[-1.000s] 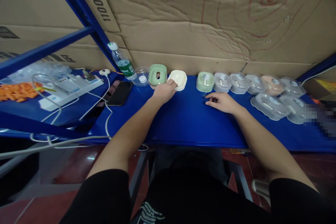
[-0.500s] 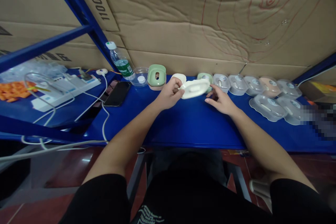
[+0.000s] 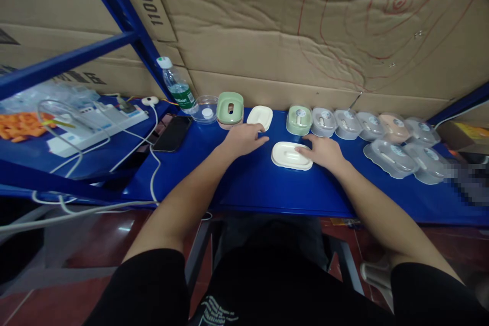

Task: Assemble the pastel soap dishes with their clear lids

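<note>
A cream oval plastic piece (image 3: 284,156) with a raised ridge lies flat on the blue table in front of me. My right hand (image 3: 324,153) is at its right end, with the thumb across the top and the other fingers apart behind it. My left hand (image 3: 244,139) is open, thumb spread, its fingertips at the front edge of a second cream piece (image 3: 260,116) farther back. Whether those fingertips touch it, I cannot tell. Left of that stands a green box with a slot (image 3: 229,104), stacked on a pinkish one.
Several lidded containers (image 3: 347,123) line the back right, a green one (image 3: 299,119) nearest. At the left are a water bottle (image 3: 179,89), a clear round dish (image 3: 206,109), a phone (image 3: 172,133), a power strip (image 3: 97,130) with white cables and orange pieces (image 3: 21,126).
The cream oval piece, held up in my left hand before, now lies on the table. My left hand has let go of it; my right hand has come onto its right end.
</note>
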Demonstrator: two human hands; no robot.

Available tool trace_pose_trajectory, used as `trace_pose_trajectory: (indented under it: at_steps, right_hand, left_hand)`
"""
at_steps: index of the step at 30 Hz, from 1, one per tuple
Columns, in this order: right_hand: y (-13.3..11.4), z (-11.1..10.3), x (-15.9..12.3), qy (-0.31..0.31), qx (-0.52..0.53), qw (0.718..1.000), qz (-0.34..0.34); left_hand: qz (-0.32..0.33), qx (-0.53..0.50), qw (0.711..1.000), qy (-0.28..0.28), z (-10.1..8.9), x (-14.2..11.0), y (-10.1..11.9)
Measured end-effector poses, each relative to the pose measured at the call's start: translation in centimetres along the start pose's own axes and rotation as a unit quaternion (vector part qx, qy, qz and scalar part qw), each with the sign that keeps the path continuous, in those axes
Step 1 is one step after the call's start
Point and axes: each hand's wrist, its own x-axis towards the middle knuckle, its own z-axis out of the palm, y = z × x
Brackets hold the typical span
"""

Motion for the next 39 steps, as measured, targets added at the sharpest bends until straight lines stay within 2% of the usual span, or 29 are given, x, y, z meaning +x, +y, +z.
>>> trace_pose_trajectory:
  at_steps: [2, 4, 6, 8, 10, 12, 21, 25, 28, 29, 31, 33, 36, 38, 39]
  right_hand:
    - [0.3, 0.1, 0.2, -0.012, 0.04, 0.999, -0.021]
    - [0.7, 0.3, 0.4, -0.023, 0.099, 0.993, -0.059]
    - [1.1, 0.5, 0.5, -0.018, 0.154, 0.983, -0.095]
    - [1.3, 0.6, 0.6, -0.004, 0.195, 0.974, -0.115]
    - [1.4, 0.6, 0.5, 0.001, 0.217, 0.968, -0.126]
    - [1.4, 0.5, 0.4, -0.002, 0.222, 0.965, -0.141]
    - [1.6, 0.5, 0.4, -0.004, 0.225, 0.961, -0.162]
    - [1.5, 0.3, 0.2, 0.001, 0.227, 0.961, -0.155]
    - [1.4, 0.1, 0.1, 0.022, 0.241, 0.958, -0.152]
    - [1.4, 0.0, 0.0, 0.033, 0.248, 0.956, -0.151]
    - [1.3, -0.2, -0.1, 0.057, 0.263, 0.952, -0.148]
    - [1.1, -0.4, -0.3, 0.075, 0.275, 0.948, -0.139]
    - [0.8, -0.8, -0.5, 0.087, 0.281, 0.948, -0.12]
    - [0.7, -0.9, -0.6, 0.092, 0.285, 0.948, -0.107]
    - [0.6, -1.0, -0.6, 0.096, 0.288, 0.948, -0.1]
  left_hand:
    - [-0.057, 0.027, 0.996, 0.062, -1.1, 0.0, -1.3]
    - [-0.111, 0.056, 0.987, 0.101, -2.1, -0.1, -2.9]
    - [-0.151, 0.078, 0.981, 0.092, -2.9, -0.2, -4.5]
    - [-0.176, 0.094, 0.978, 0.054, -3.3, -0.3, -5.9]
    - [-0.188, 0.103, 0.976, 0.022, -3.5, -0.3, -6.9]
    - [-0.194, 0.101, 0.976, 0.018, -3.5, -0.2, -7.4]
    - [-0.194, 0.004, 0.965, 0.174, -3.2, 0.3, -6.7]
    - [-0.177, -0.074, 0.943, 0.272, -3.2, 0.4, -6.1]
    - [-0.151, -0.161, 0.926, 0.305, -2.9, 0.4, -4.7]
    - [-0.135, -0.195, 0.924, 0.3, -2.7, 0.3, -4.0]
    - [-0.093, -0.274, 0.923, 0.254, -2.2, 0.1, -2.3]
    - [-0.033, -0.359, 0.918, 0.165, -1.5, -0.2, -0.7]
    - [0.055, -0.451, 0.891, 0.023, -0.2, -0.4, 1.3]
    - [0.078, -0.475, 0.876, -0.03, 0.6, -0.6, 2.1]
    - [0.076, -0.472, 0.878, -0.041, 0.9, -0.7, 2.3]
